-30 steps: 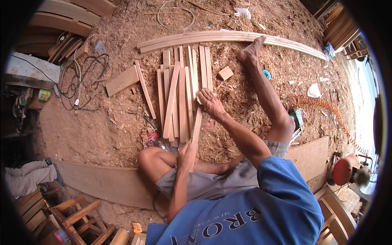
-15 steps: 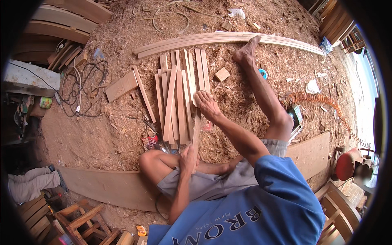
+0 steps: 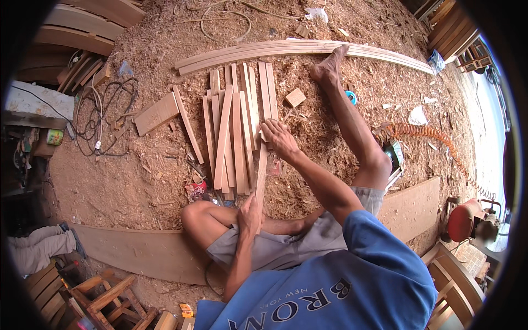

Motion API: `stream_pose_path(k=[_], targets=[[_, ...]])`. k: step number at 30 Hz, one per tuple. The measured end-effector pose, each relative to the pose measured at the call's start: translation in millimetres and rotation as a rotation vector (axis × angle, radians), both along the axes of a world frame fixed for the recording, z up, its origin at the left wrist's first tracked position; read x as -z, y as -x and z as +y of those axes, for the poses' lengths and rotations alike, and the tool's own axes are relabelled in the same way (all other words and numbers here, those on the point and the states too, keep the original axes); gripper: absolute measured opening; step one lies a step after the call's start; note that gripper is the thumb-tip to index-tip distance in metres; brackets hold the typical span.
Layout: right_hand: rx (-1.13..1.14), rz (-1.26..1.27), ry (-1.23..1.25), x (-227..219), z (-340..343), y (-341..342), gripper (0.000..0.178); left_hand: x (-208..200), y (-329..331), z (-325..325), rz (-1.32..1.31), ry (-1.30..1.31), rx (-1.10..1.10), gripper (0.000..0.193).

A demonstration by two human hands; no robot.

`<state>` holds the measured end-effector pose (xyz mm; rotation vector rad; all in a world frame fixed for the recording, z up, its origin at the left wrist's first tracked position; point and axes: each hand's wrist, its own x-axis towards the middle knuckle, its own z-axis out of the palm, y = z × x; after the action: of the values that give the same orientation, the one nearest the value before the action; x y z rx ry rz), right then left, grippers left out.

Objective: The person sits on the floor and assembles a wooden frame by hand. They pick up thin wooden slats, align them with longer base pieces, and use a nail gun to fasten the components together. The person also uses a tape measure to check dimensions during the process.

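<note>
A narrow wooden strip [image 3: 262, 173] slants up from my lap. My left hand [image 3: 250, 215] is closed round its near end, beside my bent knee. Farther along, my right hand [image 3: 279, 140] bends over the strip with its fingers together. A small pale piece [image 3: 262, 135] shows under those fingertips; its kind is unclear. Left of the strip lies a loose bundle of similar wooden strips [image 3: 236, 126], some crossing others. Two more strips [image 3: 268, 88] extend beyond my right hand, which hides their near ends.
Long pale boards [image 3: 242, 56] lie across the far side, with my bare foot on them. A wide plank [image 3: 137, 250] runs behind my legs. Orange coiled hose [image 3: 423, 132] and a red machine [image 3: 465, 220] are at right; tangled cables [image 3: 110, 110] are at left. Shavings cover the ground.
The whole view has shifted slightly, so things sit a little farther left and up. Both hands keep nearly the same places on the strip.
</note>
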<state>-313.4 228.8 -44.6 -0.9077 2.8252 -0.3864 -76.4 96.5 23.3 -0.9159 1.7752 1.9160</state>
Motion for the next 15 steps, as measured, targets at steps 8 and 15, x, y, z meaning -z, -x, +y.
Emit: stream_pose_path(k=[8,15], targets=[[-0.285,-0.047,0.134,-17,13,-148,0.064,8,-5,0,-0.024,-0.177,-0.140,0.046],[-0.074,0.174,0.059,44,7,0,0.079,-4,2,-4,-0.017,-0.313,-0.148,0.082]])
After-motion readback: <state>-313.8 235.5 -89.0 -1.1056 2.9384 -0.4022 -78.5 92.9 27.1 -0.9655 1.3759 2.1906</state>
